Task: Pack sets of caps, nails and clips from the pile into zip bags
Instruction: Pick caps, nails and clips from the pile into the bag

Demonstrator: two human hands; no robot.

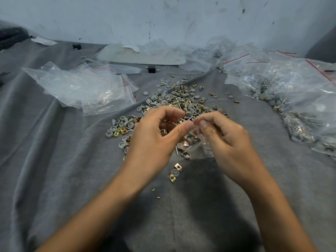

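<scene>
A pile (174, 100) of grey round caps, thin nails and brass-coloured clips lies on the grey cloth (54, 160) in the middle. Just in front of it, both hands hold a small clear zip bag (189, 142) with caps and nails inside. My right hand (225, 140) pinches the bag's top edge between thumb and fingers. My left hand (154, 135) pinches the same top edge from the left, fingers curled above it. Below the bag lie two loose clips and a cap (175, 172).
A heap of empty zip bags (85, 90) with red seal lines lies at the left. Filled bags (294, 99) are heaped at the right. More plastic and a white sheet (145, 55) lie along the marked wall. Two small black blocks (151, 69) sit behind the pile.
</scene>
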